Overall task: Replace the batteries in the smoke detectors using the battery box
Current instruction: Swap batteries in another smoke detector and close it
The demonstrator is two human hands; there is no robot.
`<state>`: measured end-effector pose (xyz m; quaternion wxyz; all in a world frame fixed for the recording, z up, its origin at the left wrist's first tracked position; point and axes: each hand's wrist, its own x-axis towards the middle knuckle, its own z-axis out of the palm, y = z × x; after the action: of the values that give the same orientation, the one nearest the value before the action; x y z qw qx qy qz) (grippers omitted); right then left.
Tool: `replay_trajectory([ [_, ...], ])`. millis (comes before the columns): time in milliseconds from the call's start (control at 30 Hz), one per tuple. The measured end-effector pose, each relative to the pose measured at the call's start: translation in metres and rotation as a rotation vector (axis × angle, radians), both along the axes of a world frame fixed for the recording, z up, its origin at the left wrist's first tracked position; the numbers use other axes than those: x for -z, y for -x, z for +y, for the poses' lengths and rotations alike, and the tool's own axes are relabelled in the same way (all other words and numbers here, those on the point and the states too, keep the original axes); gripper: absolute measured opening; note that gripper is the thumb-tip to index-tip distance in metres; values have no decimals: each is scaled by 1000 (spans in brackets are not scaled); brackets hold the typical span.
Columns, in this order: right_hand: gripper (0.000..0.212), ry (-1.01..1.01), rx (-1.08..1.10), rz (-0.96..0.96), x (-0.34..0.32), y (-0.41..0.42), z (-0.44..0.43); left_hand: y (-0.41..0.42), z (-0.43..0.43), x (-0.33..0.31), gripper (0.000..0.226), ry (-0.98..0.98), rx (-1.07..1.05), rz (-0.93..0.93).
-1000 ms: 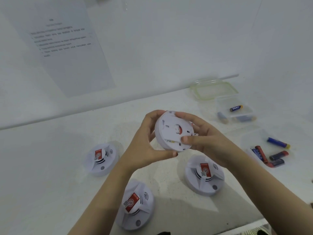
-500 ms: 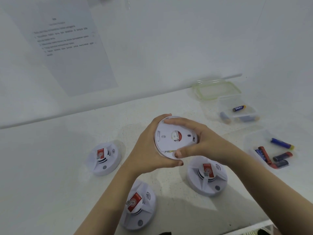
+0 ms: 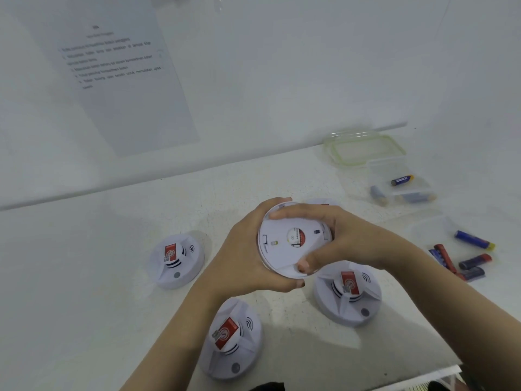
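While the smoke detector [image 3: 284, 249] hangs above the tabletop [image 3: 84, 277] with its back plate facing the camera, the left grip [image 3: 242, 258] cups its left rim and the right grip [image 3: 352, 244] curls over the plate, seemingly to twist it. The battery box [image 3: 379, 170] lies to the right and beyond, nearer the right grip.

A printed sheet [image 3: 118, 80] on the wall has several text lines, too blurred to read. Three smoke detectors [image 3: 176, 266] [image 3: 234, 354] [image 3: 348, 306] on the tabletop carry red labels [image 3: 170, 251] with a white round emblem and arc sound marks, no words legible. The held detector [image 3: 282, 249] has a round red sticker [image 3: 301, 237], and the blue battery [image 3: 401, 180] by the far right edge has white print; both are unreadable.
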<state>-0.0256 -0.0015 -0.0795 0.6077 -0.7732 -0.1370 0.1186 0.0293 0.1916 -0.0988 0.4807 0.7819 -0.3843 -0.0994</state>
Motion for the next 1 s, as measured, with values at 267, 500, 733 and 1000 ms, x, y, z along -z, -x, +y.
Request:
replay_trajectory([
  [267,73,288,76,-185,-4,2,-3,1,6,-2,99,29,-18,26],
  [500,64,648,168,-423,-17,6,4,-5,17,-3,97,-28,-17,10],
  [733,59,873,65,-533,-19,0,29,-10,27,-6,89,-153,-13,16],
  [1000,67,774,26,-532,-10,-12,36,-14,40,-5,89,-160,-68,95],
])
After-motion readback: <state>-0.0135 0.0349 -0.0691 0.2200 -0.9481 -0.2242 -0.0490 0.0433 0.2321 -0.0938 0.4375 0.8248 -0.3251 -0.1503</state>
